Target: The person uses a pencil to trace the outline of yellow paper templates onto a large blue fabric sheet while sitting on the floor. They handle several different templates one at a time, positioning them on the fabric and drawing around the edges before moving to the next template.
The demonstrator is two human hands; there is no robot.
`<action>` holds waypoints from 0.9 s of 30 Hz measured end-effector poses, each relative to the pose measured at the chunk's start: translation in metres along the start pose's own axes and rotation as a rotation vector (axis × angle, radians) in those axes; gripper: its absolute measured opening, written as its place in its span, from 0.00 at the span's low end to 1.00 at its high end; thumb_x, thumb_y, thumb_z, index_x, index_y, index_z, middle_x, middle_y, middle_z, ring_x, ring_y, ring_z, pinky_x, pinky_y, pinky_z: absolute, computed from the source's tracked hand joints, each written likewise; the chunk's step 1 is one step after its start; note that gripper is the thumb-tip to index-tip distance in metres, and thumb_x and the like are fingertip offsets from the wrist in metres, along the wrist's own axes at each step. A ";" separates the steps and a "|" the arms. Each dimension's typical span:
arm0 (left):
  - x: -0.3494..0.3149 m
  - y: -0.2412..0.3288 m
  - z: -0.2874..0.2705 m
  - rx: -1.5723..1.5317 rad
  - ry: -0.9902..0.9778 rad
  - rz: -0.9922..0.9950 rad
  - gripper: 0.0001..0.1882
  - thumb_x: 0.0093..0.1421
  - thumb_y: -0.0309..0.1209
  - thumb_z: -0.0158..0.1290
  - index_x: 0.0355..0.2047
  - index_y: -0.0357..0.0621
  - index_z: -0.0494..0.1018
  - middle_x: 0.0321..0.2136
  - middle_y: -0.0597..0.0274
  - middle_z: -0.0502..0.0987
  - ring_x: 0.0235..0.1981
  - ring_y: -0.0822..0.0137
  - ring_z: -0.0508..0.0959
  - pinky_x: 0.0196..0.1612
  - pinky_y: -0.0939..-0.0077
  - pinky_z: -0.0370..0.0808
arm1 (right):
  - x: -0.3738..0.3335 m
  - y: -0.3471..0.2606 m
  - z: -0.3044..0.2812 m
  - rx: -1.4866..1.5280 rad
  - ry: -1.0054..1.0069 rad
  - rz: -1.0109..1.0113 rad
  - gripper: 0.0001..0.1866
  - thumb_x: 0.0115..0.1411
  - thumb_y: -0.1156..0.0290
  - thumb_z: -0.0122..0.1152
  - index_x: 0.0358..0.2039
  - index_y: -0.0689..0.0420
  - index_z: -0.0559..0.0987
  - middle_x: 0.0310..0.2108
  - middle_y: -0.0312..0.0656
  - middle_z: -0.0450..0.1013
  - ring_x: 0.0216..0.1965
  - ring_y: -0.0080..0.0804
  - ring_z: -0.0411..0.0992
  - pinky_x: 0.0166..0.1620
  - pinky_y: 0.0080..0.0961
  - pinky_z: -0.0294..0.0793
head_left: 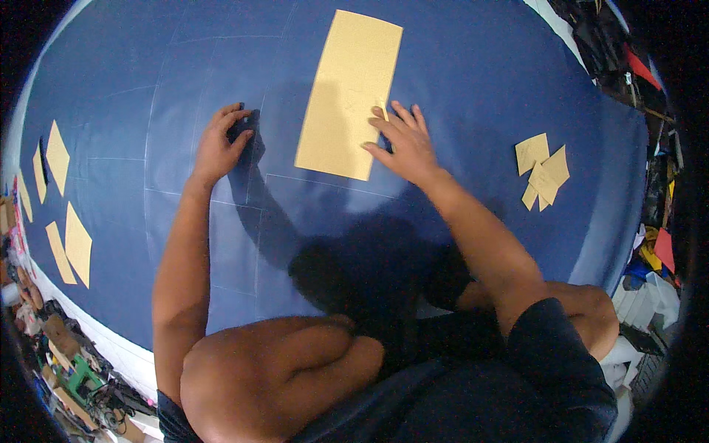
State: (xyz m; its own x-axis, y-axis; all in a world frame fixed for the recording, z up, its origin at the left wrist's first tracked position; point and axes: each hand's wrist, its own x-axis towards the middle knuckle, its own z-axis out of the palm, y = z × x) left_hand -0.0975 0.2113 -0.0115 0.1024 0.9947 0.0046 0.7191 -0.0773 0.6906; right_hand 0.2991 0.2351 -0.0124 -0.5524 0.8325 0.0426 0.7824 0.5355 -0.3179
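Observation:
A long tan card pattern piece [347, 88] lies on dark blue cloth [458, 81], slightly tilted, with its far end leaning right. My right hand [406, 144] rests along the card's right edge, fingers spread; the thumb and some fingertips touch the card and others reach over the cloth. A small pale sliver shows by these fingertips, too small to name. Left of the card and apart from it, my left hand [219, 144] is over the cloth with fingers bent and thumb apart. Dark shadow lies between them, and I see nothing held.
Thin pale lines [214, 201] mark the cloth left of and below the card. Several small card pieces [77, 244] lie at the far left; another overlapping group [545, 181] is at the right. Clutter [81, 384] lines the cloth's lower left edge. My bent leg [273, 369] is in front.

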 end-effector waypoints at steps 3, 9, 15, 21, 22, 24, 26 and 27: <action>-0.004 0.004 0.001 0.097 0.023 0.020 0.21 0.58 0.29 0.63 0.53 0.45 0.79 0.60 0.51 0.73 0.59 0.48 0.74 0.61 0.59 0.72 | -0.029 0.025 -0.012 0.015 -0.072 0.004 0.28 0.64 0.45 0.61 0.58 0.50 0.78 0.67 0.40 0.68 0.72 0.50 0.57 0.72 0.60 0.48; -0.003 -0.010 0.006 0.159 0.058 0.057 0.20 0.58 0.30 0.64 0.51 0.45 0.79 0.58 0.50 0.73 0.59 0.47 0.73 0.62 0.58 0.71 | -0.042 0.021 -0.021 0.002 -0.119 0.017 0.28 0.66 0.45 0.58 0.59 0.50 0.76 0.69 0.40 0.66 0.73 0.50 0.55 0.73 0.59 0.47; 0.000 -0.003 0.004 0.183 0.058 0.060 0.20 0.57 0.29 0.64 0.50 0.44 0.79 0.57 0.48 0.73 0.59 0.46 0.73 0.63 0.57 0.70 | -0.050 0.021 -0.014 -0.012 -0.078 0.029 0.28 0.67 0.45 0.57 0.60 0.49 0.75 0.70 0.39 0.64 0.74 0.48 0.53 0.73 0.59 0.45; -0.004 0.000 -0.001 0.202 0.055 0.078 0.20 0.57 0.31 0.64 0.51 0.46 0.79 0.57 0.48 0.74 0.60 0.45 0.72 0.63 0.55 0.70 | -0.049 0.022 -0.005 0.010 -0.055 0.034 0.28 0.67 0.46 0.58 0.61 0.50 0.75 0.69 0.39 0.65 0.74 0.48 0.53 0.74 0.59 0.42; -0.006 -0.001 0.000 0.272 0.068 0.097 0.20 0.58 0.31 0.64 0.52 0.47 0.79 0.57 0.48 0.74 0.60 0.45 0.72 0.63 0.55 0.70 | -0.049 0.022 -0.005 0.013 -0.058 0.036 0.28 0.67 0.47 0.58 0.61 0.50 0.75 0.69 0.39 0.65 0.74 0.48 0.53 0.74 0.59 0.42; -0.008 0.000 -0.001 0.361 0.089 0.108 0.21 0.58 0.33 0.65 0.52 0.48 0.79 0.57 0.48 0.74 0.60 0.45 0.72 0.62 0.55 0.70 | -0.050 0.023 -0.004 0.025 -0.034 0.029 0.27 0.66 0.49 0.61 0.60 0.50 0.75 0.69 0.40 0.66 0.74 0.48 0.53 0.74 0.58 0.42; -0.011 0.005 -0.002 0.397 0.107 0.091 0.21 0.58 0.35 0.65 0.53 0.49 0.79 0.57 0.47 0.73 0.60 0.45 0.71 0.62 0.54 0.69 | -0.052 0.027 -0.005 0.028 -0.027 0.027 0.27 0.65 0.51 0.62 0.60 0.51 0.75 0.68 0.41 0.66 0.74 0.49 0.53 0.74 0.57 0.42; -0.015 0.004 -0.003 0.405 0.113 0.062 0.21 0.58 0.37 0.65 0.53 0.50 0.79 0.58 0.46 0.73 0.60 0.44 0.71 0.62 0.53 0.69 | -0.053 0.026 -0.006 0.029 -0.032 0.027 0.27 0.65 0.51 0.62 0.60 0.51 0.75 0.68 0.41 0.66 0.74 0.49 0.53 0.74 0.57 0.42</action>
State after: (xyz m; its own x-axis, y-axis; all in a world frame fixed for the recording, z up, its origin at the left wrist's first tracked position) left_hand -0.0981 0.1963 -0.0071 0.0941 0.9868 0.1316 0.9282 -0.1348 0.3469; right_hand 0.3505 0.2060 -0.0178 -0.5404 0.8414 0.0035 0.7889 0.5081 -0.3457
